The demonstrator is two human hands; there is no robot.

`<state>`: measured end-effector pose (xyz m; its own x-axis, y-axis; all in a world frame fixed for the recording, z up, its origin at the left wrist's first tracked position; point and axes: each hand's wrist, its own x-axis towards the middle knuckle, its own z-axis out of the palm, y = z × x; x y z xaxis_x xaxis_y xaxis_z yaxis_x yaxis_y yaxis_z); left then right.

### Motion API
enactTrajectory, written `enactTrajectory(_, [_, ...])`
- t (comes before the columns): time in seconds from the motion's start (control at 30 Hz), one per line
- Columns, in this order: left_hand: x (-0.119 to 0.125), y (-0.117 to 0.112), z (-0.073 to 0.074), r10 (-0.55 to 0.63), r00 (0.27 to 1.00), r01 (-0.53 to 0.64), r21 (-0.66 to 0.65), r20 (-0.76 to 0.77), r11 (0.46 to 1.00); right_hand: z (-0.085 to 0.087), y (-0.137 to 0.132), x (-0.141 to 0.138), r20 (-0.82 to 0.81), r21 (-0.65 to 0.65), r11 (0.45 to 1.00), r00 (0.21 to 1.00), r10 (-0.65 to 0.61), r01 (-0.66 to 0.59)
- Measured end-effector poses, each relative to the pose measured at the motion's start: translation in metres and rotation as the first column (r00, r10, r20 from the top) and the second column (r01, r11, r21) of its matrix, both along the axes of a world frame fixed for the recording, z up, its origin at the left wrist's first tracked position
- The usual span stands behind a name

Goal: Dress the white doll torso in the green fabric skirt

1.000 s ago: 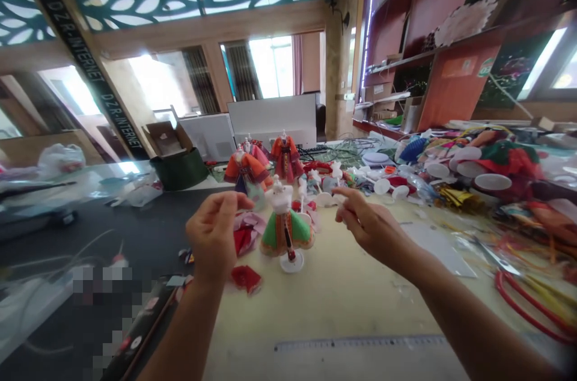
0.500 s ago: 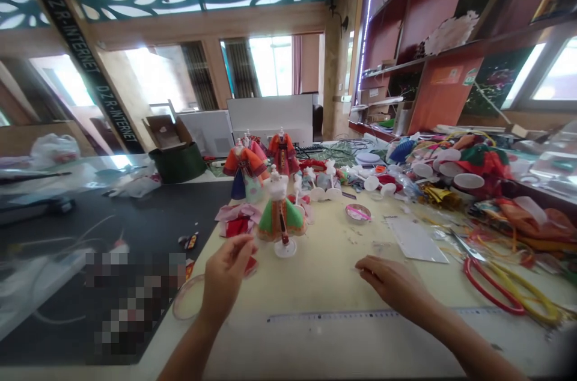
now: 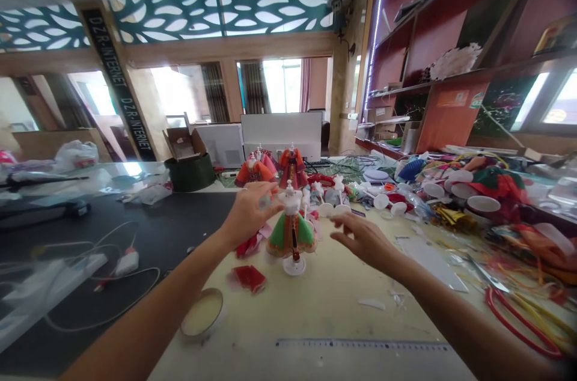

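A small white dress-form doll stand [image 3: 291,198] wears a green and orange skirt [image 3: 295,237] and stands upright on a round white base. My left hand [image 3: 253,211] is beside its shoulder, thumb and fingers apart; whether the fingertips touch the form I cannot tell. To the right of the skirt, my right hand [image 3: 364,240] hovers with loosely bent fingers, thumb apart, and nothing visible in it. Red fabric [image 3: 250,278] lies on the table in front of the left hand. A thin white strip [image 3: 371,304] is in front of the right hand.
Dressed doll forms [image 3: 293,167] stand behind. A ruler [image 3: 360,345] runs along the near side, with a round dish [image 3: 202,312] to its left. Red-handled scissors [image 3: 518,321], a white sheet [image 3: 433,264] and heaped fabric scraps [image 3: 487,179] occupy the right. A power strip [image 3: 54,297] lies left.
Both hands have moved forward and inward, to either side of the green-skirted form, and their fingers have opened. The camera view has tilted up and shifted a little.
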<state>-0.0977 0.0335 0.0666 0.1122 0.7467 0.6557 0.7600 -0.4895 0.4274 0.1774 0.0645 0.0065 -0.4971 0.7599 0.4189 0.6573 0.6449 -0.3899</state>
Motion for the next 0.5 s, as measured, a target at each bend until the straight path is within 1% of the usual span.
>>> enactTrajectory(0.1, [0.002,0.010,0.005,-0.060,0.998,0.058,-0.080,-0.023,0.995,0.032,0.015,-0.035,-0.174,0.040,0.996,0.981,0.082,-0.076])
enactTrajectory(0.13, [0.002,0.012,0.006,-0.073,0.997,0.071,-0.106,-0.021,0.992,0.039,0.019,-0.045,-0.214,0.037,0.992,0.969,0.125,-0.119])
enactTrajectory(0.2, [0.004,0.014,0.007,-0.092,0.996,0.089,-0.149,-0.009,0.985,0.048,0.025,-0.061,-0.277,0.014,0.979,0.941,0.197,-0.201])
enactTrajectory(0.3, [0.005,0.015,0.008,-0.106,0.994,0.109,-0.192,0.027,0.975,0.051,0.032,-0.073,-0.358,-0.042,0.958,0.900,0.249,-0.282])
enactTrajectory(0.4, [0.005,0.018,0.009,-0.124,0.989,0.139,-0.231,0.078,0.963,0.049,0.039,-0.077,-0.443,-0.113,0.932,0.857,0.263,-0.344])
enactTrajectory(0.5, [0.005,0.021,0.010,-0.151,0.981,0.180,-0.271,0.122,0.946,0.049,0.047,-0.078,-0.515,-0.183,0.893,0.814,0.269,-0.411])
